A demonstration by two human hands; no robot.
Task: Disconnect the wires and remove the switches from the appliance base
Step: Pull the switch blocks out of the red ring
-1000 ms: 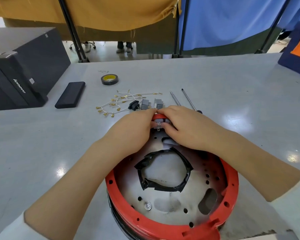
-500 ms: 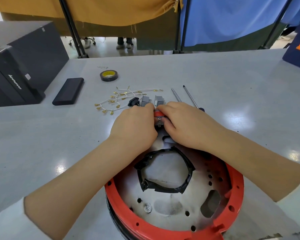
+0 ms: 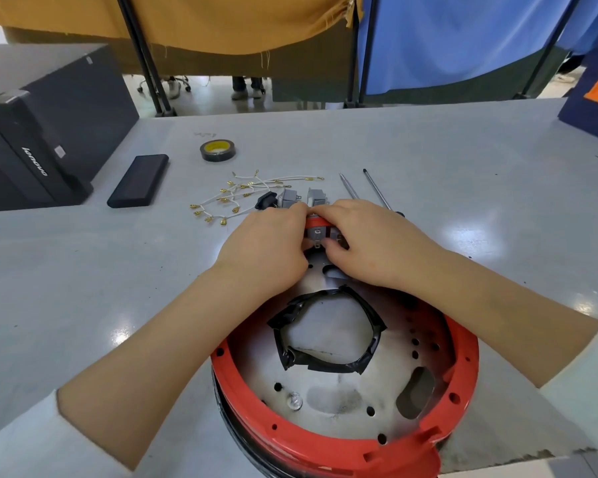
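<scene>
The grey rocker switch with metal terminals [image 3: 320, 235] is being held at the far rim of the round red-rimmed appliance base with its perforated metal plate [image 3: 328, 446], seated in the rim wall directly between the two hands. It is being pinched from the left by the curled fingers of the left hand [image 3: 270, 246] and from the right by those of the right hand [image 3: 373, 243], both equally near. Any extraction is judged to be running across the rim wall, with the inner face toward the person.
</scene>
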